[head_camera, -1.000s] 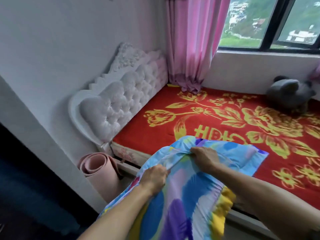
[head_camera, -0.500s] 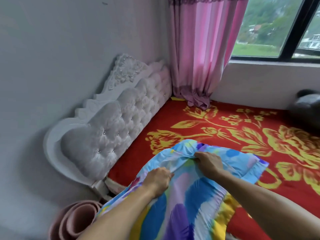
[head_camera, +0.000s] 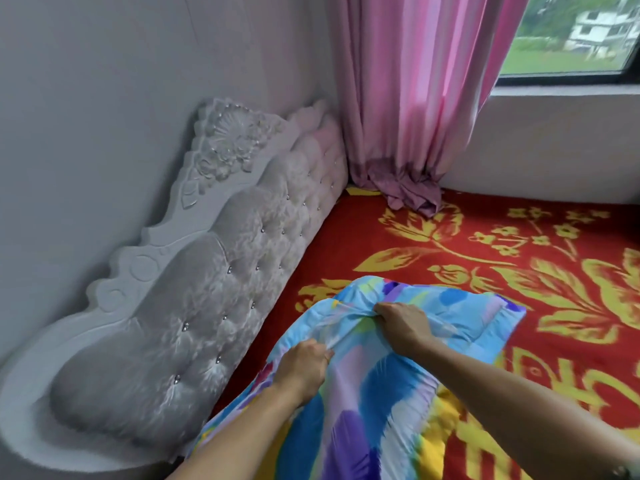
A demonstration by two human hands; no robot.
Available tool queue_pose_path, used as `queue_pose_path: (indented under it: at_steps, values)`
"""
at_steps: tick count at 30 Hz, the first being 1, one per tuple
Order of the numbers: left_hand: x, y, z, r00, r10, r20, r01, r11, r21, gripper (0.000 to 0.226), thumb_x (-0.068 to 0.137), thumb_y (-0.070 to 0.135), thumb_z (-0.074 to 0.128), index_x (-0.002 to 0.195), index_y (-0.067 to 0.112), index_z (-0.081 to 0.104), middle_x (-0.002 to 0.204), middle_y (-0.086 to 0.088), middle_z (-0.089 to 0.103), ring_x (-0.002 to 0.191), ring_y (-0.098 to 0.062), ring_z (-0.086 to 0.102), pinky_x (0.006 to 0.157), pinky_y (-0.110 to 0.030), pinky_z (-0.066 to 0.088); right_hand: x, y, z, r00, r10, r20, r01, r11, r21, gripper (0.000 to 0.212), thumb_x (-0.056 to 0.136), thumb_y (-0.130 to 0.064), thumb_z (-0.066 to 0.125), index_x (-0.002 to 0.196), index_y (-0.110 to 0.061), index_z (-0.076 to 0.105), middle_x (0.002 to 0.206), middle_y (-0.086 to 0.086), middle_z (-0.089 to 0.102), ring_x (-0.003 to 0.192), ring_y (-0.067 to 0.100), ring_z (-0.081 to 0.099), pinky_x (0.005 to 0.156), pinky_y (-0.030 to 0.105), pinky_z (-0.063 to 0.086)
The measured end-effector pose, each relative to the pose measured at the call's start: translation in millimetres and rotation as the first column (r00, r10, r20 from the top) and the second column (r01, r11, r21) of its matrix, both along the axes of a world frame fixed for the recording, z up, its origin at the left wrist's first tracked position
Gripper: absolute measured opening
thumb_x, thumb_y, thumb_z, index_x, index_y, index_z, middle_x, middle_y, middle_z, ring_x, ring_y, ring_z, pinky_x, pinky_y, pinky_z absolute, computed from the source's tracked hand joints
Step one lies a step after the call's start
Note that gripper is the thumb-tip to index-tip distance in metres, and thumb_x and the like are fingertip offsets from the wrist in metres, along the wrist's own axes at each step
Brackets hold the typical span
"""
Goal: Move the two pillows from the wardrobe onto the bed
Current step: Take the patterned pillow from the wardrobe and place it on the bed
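Note:
A pillow (head_camera: pixel 374 403) in a blue, purple, white and yellow cover is held out over the near corner of the bed (head_camera: pixel 485 244), which has a red sheet with yellow flowers. My left hand (head_camera: pixel 304 368) is shut on the cover's fabric at its left side. Further along the top, my right hand (head_camera: pixel 403 325) pinches the same cover. The pillow's lower part runs out of the frame. Only this one pillow is in view; the wardrobe is out of sight.
A white tufted headboard (head_camera: pixel 194 306) with carved trim runs along the grey wall on the left. A pink curtain (head_camera: pixel 415 98) hangs in the far corner and bunches on the sheet. A window (head_camera: pixel 568 39) sits at the top right.
I have moved closer to the bed and the pillow has gone forward over the sheet. The rolled mat and the grey plush toy have left the frame. Both hands keep their grip.

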State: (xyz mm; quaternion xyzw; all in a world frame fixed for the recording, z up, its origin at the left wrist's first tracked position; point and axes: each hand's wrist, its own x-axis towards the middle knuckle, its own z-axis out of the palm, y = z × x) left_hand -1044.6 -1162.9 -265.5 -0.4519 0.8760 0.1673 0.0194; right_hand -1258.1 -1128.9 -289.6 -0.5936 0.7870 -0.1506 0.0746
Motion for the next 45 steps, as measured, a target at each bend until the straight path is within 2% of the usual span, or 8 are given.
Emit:
queue_pose_path:
  at_steps: [9,26,30,35,37,40,42,45]
  values:
    - [-38.3,-124.8,-45.7,0.979,0.172,-0.105,-0.154,0.975,0.157,0.04,0.096,0.033,0.043,0.08,0.001,0.059,0.094,-0.021,0.062,0.088,-0.037,0.058,0.074,-0.043,0.043,-27.7,-139.9,-41.2,1.0,0.01,0.024,-0.011,0.998,0.065,0.01,0.081,-0.02,0.055,0.087,-0.017,0.063,0.093,0.008,0.072,0.092,0.034,0.064,0.071,0.037,0.045]
    - [-115.1,-349.3,-182.0,0.958,0.196,-0.208,-0.106,0.919,0.381,0.039,0.093,0.038,0.049,0.083,0.005,0.067,0.101,-0.022,0.063,0.096,-0.038,0.06,0.078,-0.04,0.048,-84.3,-364.1,-126.2,0.971,-0.232,-0.064,0.237,0.966,0.104,0.03,0.086,-0.018,0.052,0.109,-0.03,0.067,0.106,0.014,0.069,0.101,0.034,0.06,0.086,0.04,0.04]
    - [-91.8,-372.2,-248.9,0.949,0.262,-0.178,-0.16,0.883,0.442,0.024,0.089,0.031,0.057,0.102,0.012,0.065,0.11,-0.015,0.06,0.104,-0.031,0.058,0.09,-0.036,0.047,-107.1,-379.1,-190.1,0.931,-0.36,0.066,0.348,0.926,0.146,0.033,0.086,-0.016,0.051,0.112,-0.031,0.067,0.112,0.015,0.068,0.103,0.036,0.061,0.084,0.041,0.047]
    - [-18.3,-395.0,-336.3,0.925,0.374,0.063,-0.365,0.832,0.417,0.081,0.074,0.042,0.074,0.139,0.01,0.037,0.139,-0.022,0.044,0.128,-0.035,0.042,0.107,-0.041,0.037,-126.4,-345.0,-273.8,0.828,-0.529,0.186,0.497,0.846,0.192,0.037,0.093,-0.033,0.054,0.127,-0.021,0.054,0.135,0.011,0.053,0.124,0.032,0.047,0.095,0.042,0.041]
    - [-8.1,-396.1,-355.7,0.839,0.529,0.124,-0.505,0.674,0.539,0.099,0.07,0.048,0.075,0.144,0.004,0.025,0.146,-0.024,0.037,0.133,-0.036,0.038,0.109,-0.042,0.033,-121.3,-302.5,-299.6,0.71,-0.68,0.185,0.638,0.731,0.241,0.061,0.086,-0.048,0.059,0.138,-0.023,0.038,0.145,0.01,0.041,0.132,0.032,0.037,0.1,0.05,0.038]
    - [-7.2,-383.3,-374.0,0.756,0.626,0.193,-0.593,0.53,0.606,0.098,0.067,0.059,0.072,0.135,-0.002,0.037,0.136,-0.029,0.047,0.124,-0.04,0.047,0.102,-0.043,0.04,-89.6,-221.8,-340.1,0.297,-0.928,0.226,0.804,0.37,0.466,0.095,0.07,-0.072,0.059,0.144,-0.023,0.024,0.146,0.016,0.039,0.132,0.038,0.038,0.104,0.056,0.035]
    - [-11.5,-373.9,-377.1,0.708,0.688,0.158,-0.63,0.515,0.582,0.094,0.059,0.07,0.071,0.117,-0.002,0.054,0.118,-0.028,0.06,0.108,-0.041,0.058,0.091,-0.043,0.047,-54.2,-189.0,-359.6,0.13,-0.928,0.35,0.786,0.311,0.534,0.1,0.064,-0.082,0.054,0.141,-0.022,0.033,0.139,0.02,0.049,0.126,0.039,0.047,0.104,0.052,0.038]
    - [-25.8,-366.6,-364.3,0.692,0.719,0.068,-0.649,0.577,0.496,0.089,0.046,0.081,0.067,0.094,0.007,0.063,0.094,-0.021,0.069,0.087,-0.038,0.065,0.076,-0.042,0.054,-26.8,-187.6,-365.4,0.057,-0.905,0.422,0.806,0.291,0.516,0.081,0.064,-0.082,0.054,0.121,-0.024,0.05,0.118,0.014,0.065,0.107,0.035,0.06,0.091,0.045,0.047]
